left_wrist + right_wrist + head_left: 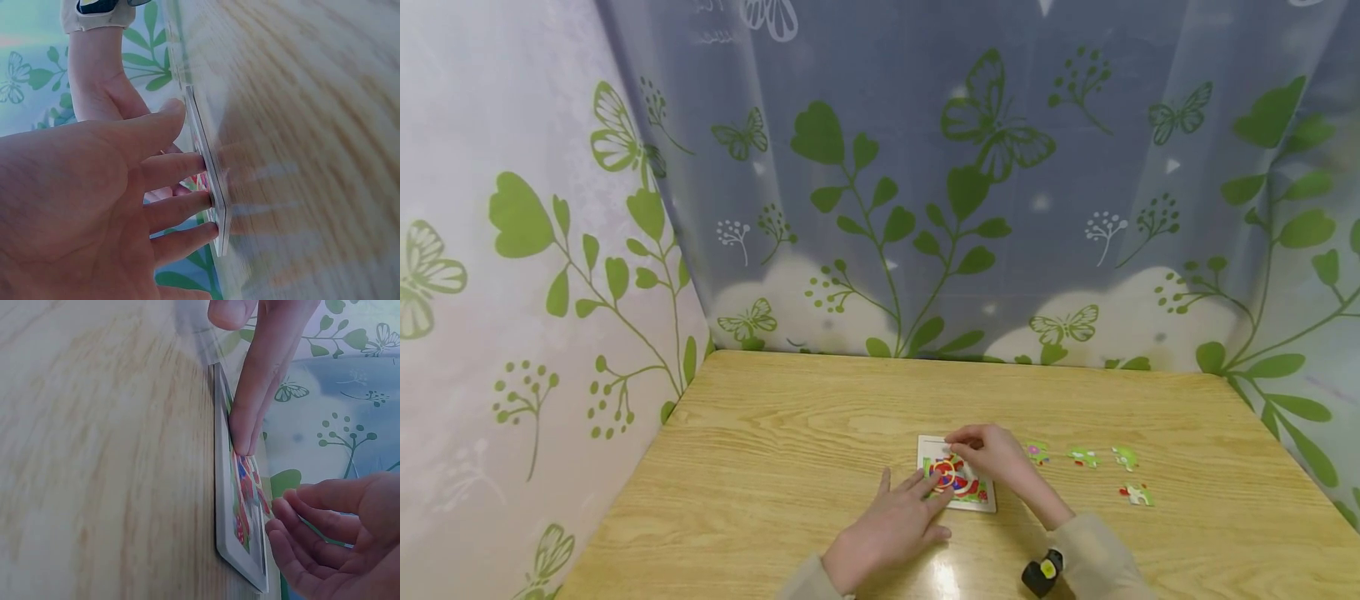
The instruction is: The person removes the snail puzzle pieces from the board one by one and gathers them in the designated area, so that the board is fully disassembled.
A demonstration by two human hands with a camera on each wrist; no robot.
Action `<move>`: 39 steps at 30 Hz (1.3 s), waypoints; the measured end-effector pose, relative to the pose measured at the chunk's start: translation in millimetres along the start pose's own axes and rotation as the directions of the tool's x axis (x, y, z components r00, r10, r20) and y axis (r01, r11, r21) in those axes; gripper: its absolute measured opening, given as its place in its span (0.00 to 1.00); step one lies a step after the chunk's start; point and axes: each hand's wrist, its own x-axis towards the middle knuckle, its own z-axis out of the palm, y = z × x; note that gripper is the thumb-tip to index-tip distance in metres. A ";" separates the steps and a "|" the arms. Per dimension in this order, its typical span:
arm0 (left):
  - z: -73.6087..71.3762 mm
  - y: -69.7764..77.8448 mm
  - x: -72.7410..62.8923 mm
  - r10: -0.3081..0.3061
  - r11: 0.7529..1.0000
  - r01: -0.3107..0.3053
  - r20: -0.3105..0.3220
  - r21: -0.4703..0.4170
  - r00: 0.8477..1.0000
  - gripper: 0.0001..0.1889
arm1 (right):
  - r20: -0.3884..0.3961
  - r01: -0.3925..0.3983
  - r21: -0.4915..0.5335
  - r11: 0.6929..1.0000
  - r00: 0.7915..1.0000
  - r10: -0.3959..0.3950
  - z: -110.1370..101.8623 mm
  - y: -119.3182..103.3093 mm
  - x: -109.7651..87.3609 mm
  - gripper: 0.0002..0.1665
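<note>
A small jigsaw puzzle with a pale frame point(932, 442) lies on the table, its picture mostly red and green with a grey gap inside. My left hand point(895, 517) rests straight fingertips on the puzzle's left side; in the left wrist view those fingers point(178, 209) reach over the board's edge. Over the upper right part of the board, my right hand point(996, 454) pinches a puzzle piece point(265, 499) between thumb and fingers. That piece stands tilted against the board, largely hidden by the fingertips.
To the right of the board lie several loose puzzle pieces: one partly behind the right wrist point(1037, 452), a green one point(1125, 457), another green one point(1083, 457) and a white-and-red one point(1138, 495). A patterned curtain point(880, 208) closes off the wooden table's point(760, 467) far edge.
</note>
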 end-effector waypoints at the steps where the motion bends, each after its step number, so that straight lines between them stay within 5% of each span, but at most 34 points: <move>1: 0.1 -0.1 0.1 0.001 1.000 -0.001 -0.002 0.000 1.000 0.31 | -0.001 0.001 0.004 1.000 1.000 -0.001 0.0 -0.3 -0.1 0.07; 15: -0.6 0.2 0.5 0.007 1.000 -0.007 -0.013 -0.004 1.000 0.30 | 0.030 0.128 0.178 0.976 0.990 -0.135 -3.6 7.4 -2.6 0.16; 25: -0.9 -0.7 1.0 0.000 1.000 0.000 -0.003 0.000 1.000 0.30 | 0.126 0.101 0.280 0.955 0.982 -0.141 -5.1 9.6 -7.0 0.12; 39: -0.5 0.2 0.2 0.001 1.000 -0.001 -0.006 0.014 1.000 0.30 | -0.006 0.121 0.260 0.958 0.992 -0.124 -8.3 4.9 -5.7 0.09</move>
